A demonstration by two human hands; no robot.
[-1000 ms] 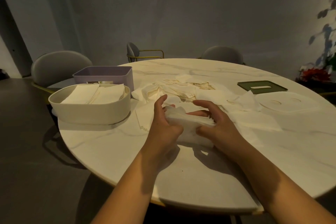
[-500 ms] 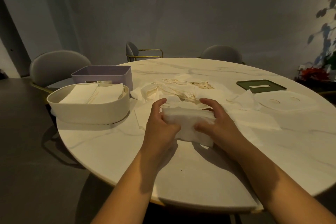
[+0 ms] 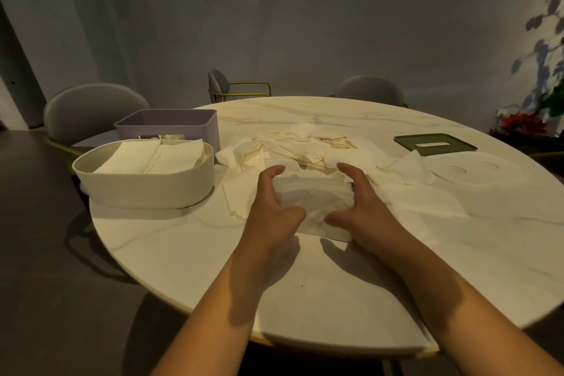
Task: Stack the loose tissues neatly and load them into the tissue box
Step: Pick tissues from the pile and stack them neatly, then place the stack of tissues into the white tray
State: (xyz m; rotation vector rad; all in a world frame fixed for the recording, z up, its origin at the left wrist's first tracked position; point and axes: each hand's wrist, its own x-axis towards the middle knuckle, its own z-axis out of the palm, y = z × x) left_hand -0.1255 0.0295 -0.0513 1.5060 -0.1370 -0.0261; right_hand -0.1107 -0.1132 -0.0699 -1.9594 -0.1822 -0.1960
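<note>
White paper tissues, gathered into a thick stack of tissues (image 3: 314,197), sit squeezed between a person's two hands near the front of a round marble worktop (image 3: 320,299). The left hand (image 3: 271,204) curls round the stack's left end and the right hand (image 3: 363,207) round its right end, thumbs on the near side and fingers hooked over the far edge, so that the stack lies directly between the palms with its lower sheets trailing onto the stone. The step in hand looks to be the squaring-up: the edges are being pressed together before the bundle goes anywhere. Just behind the hands spreads a heap of loose tissues (image 3: 305,149), not yet gathered, with more sheets lying flat to either side. To the left, near the left hand but apart from it, stands a cream oval tissue box (image 3: 146,188) already holding folded tissues (image 3: 152,157); a lilac box (image 3: 171,131) sits just behind it. A green slotted lid (image 3: 457,146) and a white oval lid (image 3: 476,175) rest well off to the right. The next move likely calls for a firm, even grip at both ends, a lift clear of the stone, and a carry leftward to the open box, keeping the soft sheets from sagging or sliding out of line.
</note>
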